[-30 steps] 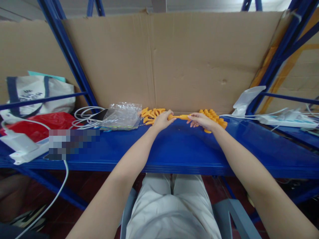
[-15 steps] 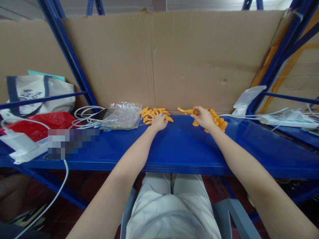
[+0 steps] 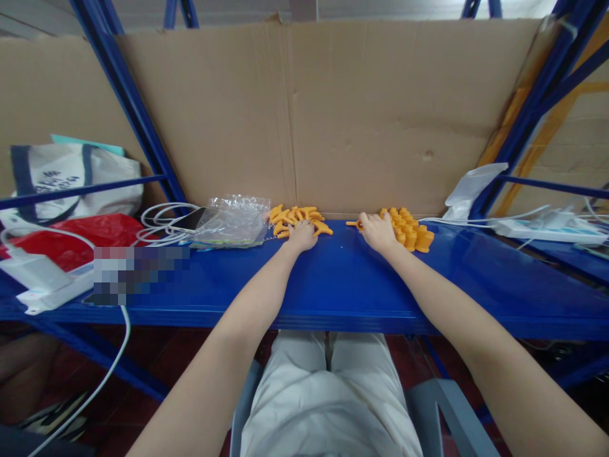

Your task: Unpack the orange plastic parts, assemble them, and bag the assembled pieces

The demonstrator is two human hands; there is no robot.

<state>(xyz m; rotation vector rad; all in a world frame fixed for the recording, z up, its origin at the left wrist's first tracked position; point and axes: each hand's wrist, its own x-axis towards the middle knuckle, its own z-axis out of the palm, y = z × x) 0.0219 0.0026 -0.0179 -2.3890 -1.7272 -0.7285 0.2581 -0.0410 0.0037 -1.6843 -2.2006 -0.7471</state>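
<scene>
1. Blue bench [image 3: 342, 285], beneath the left fingers [image 3: 299, 230] and right fingers [image 3: 365, 219].
2. Upright orange pieces [image 3: 410, 228], clustered just right of the right fingers.
3. Curved orange pieces [image 3: 281, 219], heaped around the left fingers, slightly spread; grip unclear.
4. Single orange piece [image 3: 351, 223], in the closely curled right fingers.
</scene>
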